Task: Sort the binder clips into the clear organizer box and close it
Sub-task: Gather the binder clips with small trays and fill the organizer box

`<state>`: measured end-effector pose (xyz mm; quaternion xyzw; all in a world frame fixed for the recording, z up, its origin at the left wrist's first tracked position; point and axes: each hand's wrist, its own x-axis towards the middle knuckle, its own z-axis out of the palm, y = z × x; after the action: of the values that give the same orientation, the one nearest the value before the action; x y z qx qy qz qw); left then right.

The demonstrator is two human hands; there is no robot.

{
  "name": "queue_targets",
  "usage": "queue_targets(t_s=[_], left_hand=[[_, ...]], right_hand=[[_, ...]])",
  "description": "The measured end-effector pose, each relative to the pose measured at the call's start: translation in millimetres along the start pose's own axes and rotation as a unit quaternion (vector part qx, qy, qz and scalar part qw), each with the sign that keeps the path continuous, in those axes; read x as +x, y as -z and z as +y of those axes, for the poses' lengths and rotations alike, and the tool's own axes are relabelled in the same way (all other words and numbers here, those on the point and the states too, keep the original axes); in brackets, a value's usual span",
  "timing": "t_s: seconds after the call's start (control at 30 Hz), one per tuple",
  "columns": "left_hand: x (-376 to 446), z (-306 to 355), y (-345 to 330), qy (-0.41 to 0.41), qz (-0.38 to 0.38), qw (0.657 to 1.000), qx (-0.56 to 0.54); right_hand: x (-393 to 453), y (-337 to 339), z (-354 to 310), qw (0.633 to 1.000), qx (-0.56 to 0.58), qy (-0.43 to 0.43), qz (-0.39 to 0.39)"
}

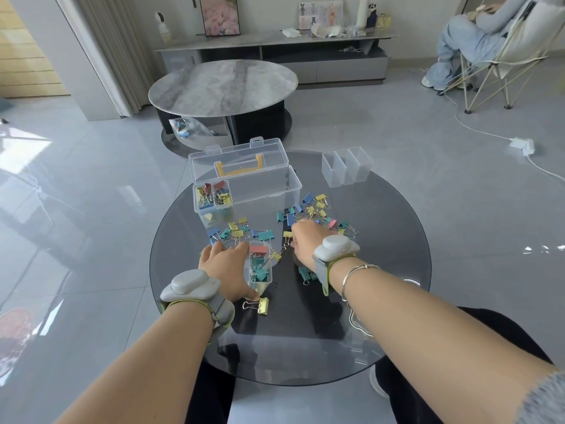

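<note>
The clear organizer box point(263, 191) stands open at the back of the round glass table point(397, 270), its lid with a yellow handle tilted back. Small bins at its left end hold several clips. Coloured binder clips point(315, 209) lie scattered in front of the box. My left hand point(224, 272) grips a small clear bin point(260, 267) holding several clips. My right hand point(308, 243) reaches palm-down into the right clip pile, its fingertips hidden. A yellow clip point(258, 305) lies near my left thumb.
Three empty clear bins point(347, 166) stand at the table's back right. More clips point(307, 274) lie under my right wrist. Beyond are a marble coffee table point(223, 85), a TV bench, and a seated person in a folding chair at the far right.
</note>
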<state>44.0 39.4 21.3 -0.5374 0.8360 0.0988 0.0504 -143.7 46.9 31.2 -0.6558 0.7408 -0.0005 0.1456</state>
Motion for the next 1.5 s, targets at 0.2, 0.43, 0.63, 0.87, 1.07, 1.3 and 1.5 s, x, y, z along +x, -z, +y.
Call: queue_targets(t_s=[0.2,0.43,0.63,0.87,1.07,1.3,1.5], left_hand=[[0.5,-3.3,-4.8,0.009,0.009,1.000,-0.023],[-0.4,-3.4,-9.7,0.013,0.020,0.999,-0.035],[-0.5,-4.6,-11.2,0.018,0.018,0.999,-0.043],[-0.8,-3.7,-11.8,0.019,0.019,0.999,-0.045],[-0.2,-2.0,-10.0,0.015,0.019,0.999,-0.036],[-1.5,-1.4,-8.6,0.014,0.022,0.999,-0.032],[-2.8,0.2,-7.9,0.017,0.022,0.999,-0.040]], right_hand=[[-22.6,15.2,-14.3,0.967,0.220,0.111,0.063],[-37.7,23.5,-23.9,0.962,0.211,0.174,-0.006],[-43.9,22.7,-16.9,0.956,0.246,0.157,-0.010],[-48.2,19.0,-23.1,0.963,0.211,0.168,0.017],[-50.7,11.9,-29.5,0.971,0.134,0.194,0.042],[-49.2,12.6,-30.0,0.964,0.163,0.205,0.036],[-48.3,2.3,-35.6,0.961,0.212,0.145,0.105]])
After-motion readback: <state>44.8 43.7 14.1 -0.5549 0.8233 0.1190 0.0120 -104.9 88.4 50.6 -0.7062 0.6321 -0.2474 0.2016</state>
